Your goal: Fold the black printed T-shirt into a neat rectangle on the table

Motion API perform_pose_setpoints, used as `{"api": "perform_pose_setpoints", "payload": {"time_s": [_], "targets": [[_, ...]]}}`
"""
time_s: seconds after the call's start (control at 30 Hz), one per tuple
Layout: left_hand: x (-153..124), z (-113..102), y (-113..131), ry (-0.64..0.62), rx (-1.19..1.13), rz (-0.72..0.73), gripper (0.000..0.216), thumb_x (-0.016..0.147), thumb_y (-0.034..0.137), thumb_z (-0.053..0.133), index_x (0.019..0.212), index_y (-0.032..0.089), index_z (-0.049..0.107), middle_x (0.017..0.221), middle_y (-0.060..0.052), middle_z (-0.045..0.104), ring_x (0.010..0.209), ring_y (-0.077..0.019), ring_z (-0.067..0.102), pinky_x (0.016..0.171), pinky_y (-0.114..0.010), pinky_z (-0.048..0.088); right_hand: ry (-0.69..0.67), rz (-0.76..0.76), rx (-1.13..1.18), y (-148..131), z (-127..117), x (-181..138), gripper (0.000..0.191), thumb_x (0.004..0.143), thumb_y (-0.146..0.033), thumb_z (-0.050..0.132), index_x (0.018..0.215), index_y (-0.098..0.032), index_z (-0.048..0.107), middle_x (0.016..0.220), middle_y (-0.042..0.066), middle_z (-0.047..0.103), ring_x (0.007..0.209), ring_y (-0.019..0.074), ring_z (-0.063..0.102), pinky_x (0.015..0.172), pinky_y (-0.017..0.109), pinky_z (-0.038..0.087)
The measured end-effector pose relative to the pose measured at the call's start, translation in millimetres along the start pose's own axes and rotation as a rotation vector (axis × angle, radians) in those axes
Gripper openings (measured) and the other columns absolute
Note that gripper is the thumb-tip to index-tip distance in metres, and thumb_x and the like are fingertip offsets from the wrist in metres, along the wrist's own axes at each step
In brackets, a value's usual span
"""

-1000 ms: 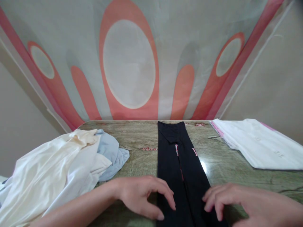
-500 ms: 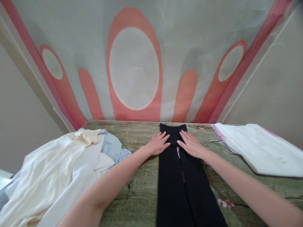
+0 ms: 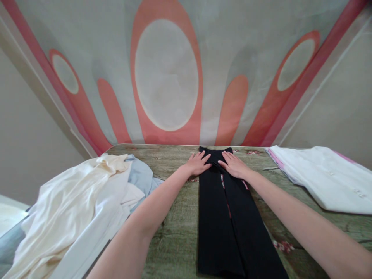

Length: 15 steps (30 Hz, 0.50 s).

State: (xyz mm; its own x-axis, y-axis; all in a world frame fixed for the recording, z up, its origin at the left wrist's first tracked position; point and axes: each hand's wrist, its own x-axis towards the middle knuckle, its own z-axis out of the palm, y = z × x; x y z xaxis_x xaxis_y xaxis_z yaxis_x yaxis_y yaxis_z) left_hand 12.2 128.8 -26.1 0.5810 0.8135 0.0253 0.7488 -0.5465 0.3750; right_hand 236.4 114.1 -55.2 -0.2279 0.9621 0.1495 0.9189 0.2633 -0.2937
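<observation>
A pair of black trousers (image 3: 216, 224) lies lengthwise on the table, its waistband at the far edge and the two legs running toward me with a narrow gap between them. My left hand (image 3: 198, 163) rests palm down on the left side just below the waistband, fingers spread. On the right side, my right hand (image 3: 232, 164) lies flat too, its fingers apart and pointing inward. Between the hands the black cloth bunches slightly. Neither hand grips the fabric.
Rumpled cream and white clothes (image 3: 69, 193) with a light blue garment (image 3: 141, 174) lie heaped at the left. Folded white clothes (image 3: 328, 178) lie at the right. The wood-patterned table (image 3: 174, 228) meets a wall hanging (image 3: 167, 73) with coral shapes at its far edge.
Both hands have slid slightly toward the table's far edge, wrinkling the cloth below the waistband. The trouser legs' lower ends have come further into view. The camera view has shifted slightly.
</observation>
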Motion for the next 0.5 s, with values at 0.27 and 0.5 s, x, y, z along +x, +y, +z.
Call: {"api": "perform_pose_setpoints", "payload": {"time_s": [0.27, 0.5], "targets": [[13.5, 1.8, -19.0, 0.402, -0.198, -0.091, 0.05, 0.08, 0.037, 0.054, 0.121, 0.011, 0.046, 0.127, -0.016, 0.046, 0.121, -0.0225, 0.038, 0.1, -0.031, 0.027, 0.325, 0.089, 0.063, 8.5, -5.3, 3.4, 0.05, 0.082, -0.039, 0.044, 0.122, -0.008, 0.047, 0.124, 0.018, 0.049, 0.117, 0.0266, 0.043, 0.101, 0.038, 0.031], [56.3, -6.0, -29.0, 0.459, -0.47, -0.385, 0.063, 0.052, 0.018, 0.077, 0.109, 0.012, 0.05, 0.102, -0.012, 0.06, 0.097, -0.0246, 0.056, 0.085, -0.032, 0.04, 0.36, 0.335, 0.326, 34.7, -4.0, 37.9, 0.039, 0.067, -0.016, 0.06, 0.105, -0.013, 0.055, 0.096, 0.011, 0.064, 0.084, 0.02, 0.061, 0.081, 0.034, 0.047]]}}
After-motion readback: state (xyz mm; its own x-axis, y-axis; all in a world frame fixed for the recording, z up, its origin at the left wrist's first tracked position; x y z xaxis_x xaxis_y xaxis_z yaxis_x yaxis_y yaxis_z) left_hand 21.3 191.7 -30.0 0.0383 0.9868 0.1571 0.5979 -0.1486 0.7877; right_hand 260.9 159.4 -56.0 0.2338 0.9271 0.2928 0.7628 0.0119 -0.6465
